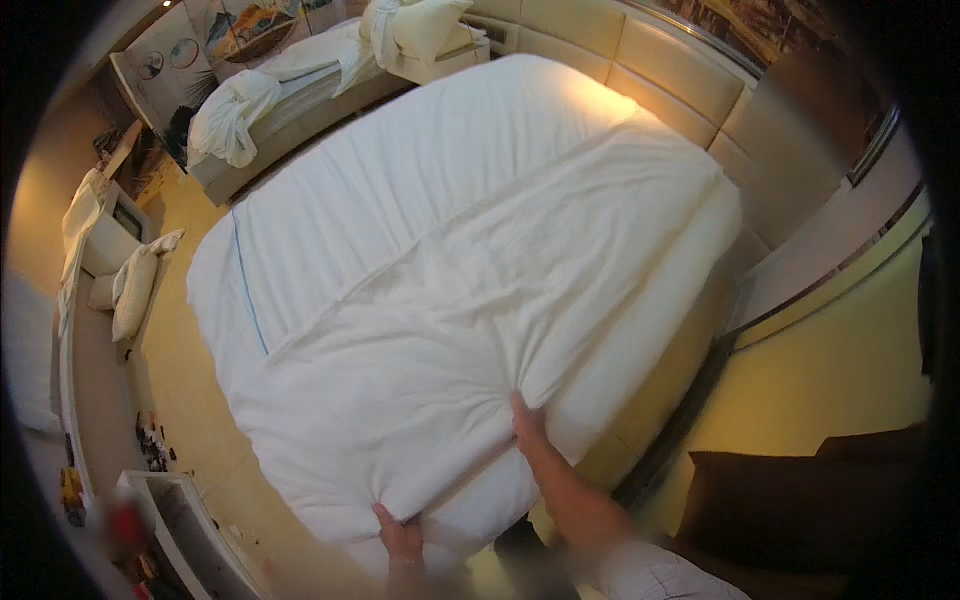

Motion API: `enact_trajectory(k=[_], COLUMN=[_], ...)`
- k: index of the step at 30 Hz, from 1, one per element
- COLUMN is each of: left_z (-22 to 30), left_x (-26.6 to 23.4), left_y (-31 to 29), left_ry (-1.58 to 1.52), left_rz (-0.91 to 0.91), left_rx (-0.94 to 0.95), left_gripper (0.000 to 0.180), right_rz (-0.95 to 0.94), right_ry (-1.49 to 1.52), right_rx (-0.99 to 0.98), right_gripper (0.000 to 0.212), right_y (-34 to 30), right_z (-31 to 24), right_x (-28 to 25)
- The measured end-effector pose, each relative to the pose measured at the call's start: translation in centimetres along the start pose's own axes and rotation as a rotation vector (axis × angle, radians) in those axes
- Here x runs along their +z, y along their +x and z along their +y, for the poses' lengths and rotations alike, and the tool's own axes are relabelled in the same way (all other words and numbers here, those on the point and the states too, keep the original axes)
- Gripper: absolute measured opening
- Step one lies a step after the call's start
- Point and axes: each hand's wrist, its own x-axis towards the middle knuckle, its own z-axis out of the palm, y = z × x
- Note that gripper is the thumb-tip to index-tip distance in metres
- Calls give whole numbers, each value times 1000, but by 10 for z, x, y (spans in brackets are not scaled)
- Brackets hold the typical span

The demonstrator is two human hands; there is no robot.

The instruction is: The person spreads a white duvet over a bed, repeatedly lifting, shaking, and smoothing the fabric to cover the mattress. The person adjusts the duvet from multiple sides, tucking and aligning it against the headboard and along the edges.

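A large bed is spread with a white sheet [330, 240] that has a thin blue stripe near its left side. Over its nearer half lies a rumpled white duvet cover or second sheet [470, 300], its fold running diagonally across the mattress. My left hand [402, 540] grips the near edge of this upper cloth, fingers closed on it. Farther right, my right hand [527, 425] pinches the same edge, and creases fan out from both grips. The cloth between my hands is pulled fairly taut. Whether it is one layer or two cannot be made out.
A second bed [290, 125] with bunched white bedding stands at the far left. Cushions [135, 290] lean by a bench along the left wall. An open white drawer unit [190, 530] is at lower left. A padded headboard [660, 95] and brown chair [790, 500] stand right.
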Motion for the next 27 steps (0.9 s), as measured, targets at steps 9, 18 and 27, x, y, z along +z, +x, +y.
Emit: enact_trajectory(k=[9,18,27], left_z=[-38,-139,-261], left_x=[-34,124,285], left_y=[39,43,31], left_ry=[339,-117,-149], left_rz=[-81,-66,-3], left_rx=[209,-85,-171], left_gripper=[64,62,59], right_rz=[-222,-176,-192], right_ry=[223,551,651], right_rx=[294,196,286], right_gripper=[64,61,46], right_y=[6,145,261], right_z=[-42,-120,-233], right_x=[-27,-78,-142])
